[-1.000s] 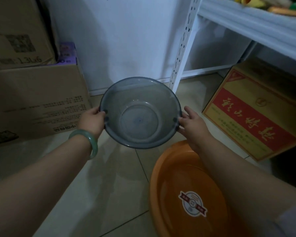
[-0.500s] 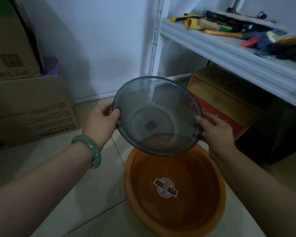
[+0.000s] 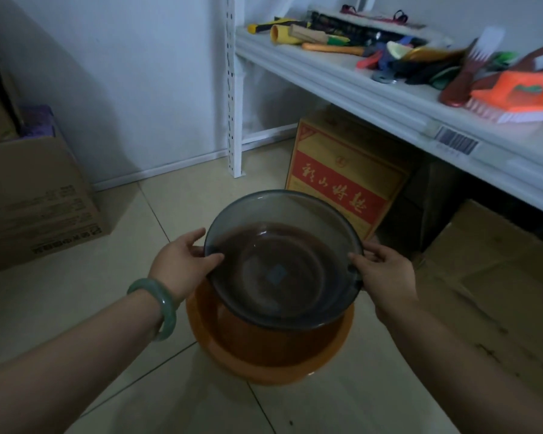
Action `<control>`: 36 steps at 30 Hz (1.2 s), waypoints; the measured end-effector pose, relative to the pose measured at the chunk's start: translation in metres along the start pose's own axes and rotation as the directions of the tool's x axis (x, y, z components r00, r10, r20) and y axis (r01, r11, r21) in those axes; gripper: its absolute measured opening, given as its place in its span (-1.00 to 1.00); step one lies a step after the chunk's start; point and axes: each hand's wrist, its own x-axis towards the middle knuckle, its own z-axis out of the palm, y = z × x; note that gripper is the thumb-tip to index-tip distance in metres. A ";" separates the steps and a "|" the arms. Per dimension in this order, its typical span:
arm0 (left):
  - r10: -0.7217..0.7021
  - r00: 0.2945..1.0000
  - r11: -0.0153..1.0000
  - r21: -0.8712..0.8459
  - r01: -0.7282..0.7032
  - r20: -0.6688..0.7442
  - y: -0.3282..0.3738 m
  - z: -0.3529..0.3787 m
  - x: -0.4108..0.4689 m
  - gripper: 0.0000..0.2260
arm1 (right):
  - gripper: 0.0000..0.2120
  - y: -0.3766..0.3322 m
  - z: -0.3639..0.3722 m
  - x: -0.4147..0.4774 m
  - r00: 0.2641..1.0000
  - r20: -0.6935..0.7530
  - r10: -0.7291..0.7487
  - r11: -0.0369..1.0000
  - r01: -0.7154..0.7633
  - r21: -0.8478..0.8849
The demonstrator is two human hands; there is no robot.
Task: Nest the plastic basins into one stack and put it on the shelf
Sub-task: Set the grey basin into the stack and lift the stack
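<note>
A see-through grey basin (image 3: 282, 261) hangs just above a larger orange basin (image 3: 273, 364) that sits on the tiled floor. My left hand (image 3: 182, 261), with a green bangle on the wrist, grips the grey basin's left rim. My right hand (image 3: 386, 270) grips its right rim. The grey basin covers most of the orange one's inside; whether the two touch I cannot tell. The white shelf (image 3: 358, 86) runs along the upper right.
Brushes and tools (image 3: 420, 57) crowd the shelf board. A red-and-yellow carton (image 3: 342, 180) stands under it beside the white upright (image 3: 234, 89). Brown cardboard boxes (image 3: 35, 198) stand at the left, and flattened cardboard (image 3: 489, 277) lies at the right.
Both hands have carried the grey basin to the right and down, from beside the orange basin to directly over it. The view has swung right, showing more of the shelf.
</note>
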 end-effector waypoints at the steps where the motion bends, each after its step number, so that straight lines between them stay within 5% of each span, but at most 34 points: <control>1: -0.001 1.000 0.999 0.054 0.001 0.012 -0.002 0.002 -0.003 -0.45 | -0.56 0.005 -0.001 -0.001 1.000 0.012 -0.006 0.999 0.006 -0.042; 8: 0.046 0.999 0.944 0.327 -0.042 -0.004 -0.015 0.012 -0.007 -0.58 | -0.59 0.029 0.004 -0.011 0.998 0.036 -0.052 0.970 0.059 -0.238; 19: 0.096 0.994 0.815 0.570 -0.104 0.043 -0.049 0.013 0.010 -0.53 | -0.61 0.040 0.015 -0.012 0.987 0.085 -0.134 0.797 0.159 -0.583; 23: 0.079 0.997 0.838 0.541 -0.071 0.007 -0.053 0.012 0.015 -0.63 | -0.56 0.048 0.022 -0.007 0.989 0.080 -0.127 0.778 0.149 -0.611; 36: 0.074 0.996 0.838 0.539 -0.087 0.046 -0.055 0.026 0.023 -0.43 | -0.41 0.066 0.036 0.000 0.976 0.170 -0.139 0.864 0.203 -0.460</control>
